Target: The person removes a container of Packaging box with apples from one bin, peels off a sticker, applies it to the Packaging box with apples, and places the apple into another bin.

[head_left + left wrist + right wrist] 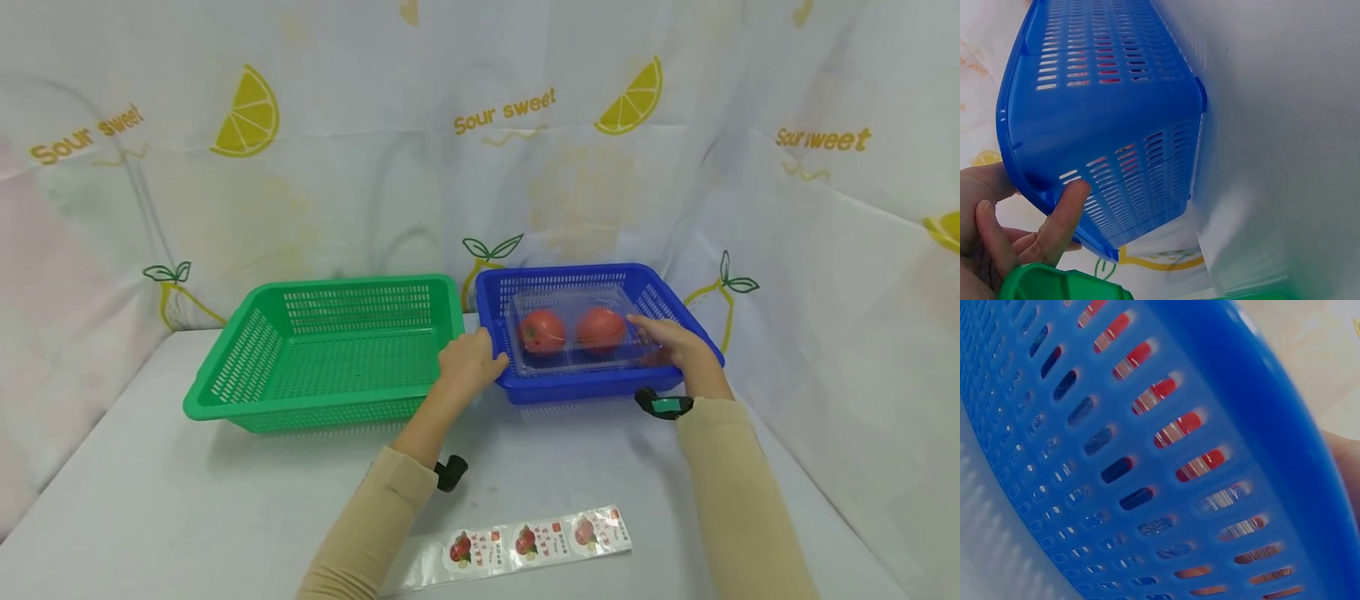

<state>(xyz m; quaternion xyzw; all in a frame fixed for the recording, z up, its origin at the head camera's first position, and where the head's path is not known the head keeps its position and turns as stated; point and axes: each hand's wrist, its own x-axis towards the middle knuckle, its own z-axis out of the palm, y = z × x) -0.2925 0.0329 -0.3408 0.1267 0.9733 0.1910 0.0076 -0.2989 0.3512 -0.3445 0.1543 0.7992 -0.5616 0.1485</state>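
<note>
blue basket (592,387), left hand (471,360) gripping its rim, narrowly clears green basket (360,358).

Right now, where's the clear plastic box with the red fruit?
In the head view, the clear box sits in the blue basket, right of the green basket, with the right hand at its right end.

You seem to be at a small packing station, curtained off: white cloth (345,92) printed with lemon slices (251,125) and "Sour sweet" hangs behind and beside your white counter (262,517), which carries a green basket (352,367), a blue basket (592,386) and fruit labels (527,542). The building beyond is hidden.
</note>
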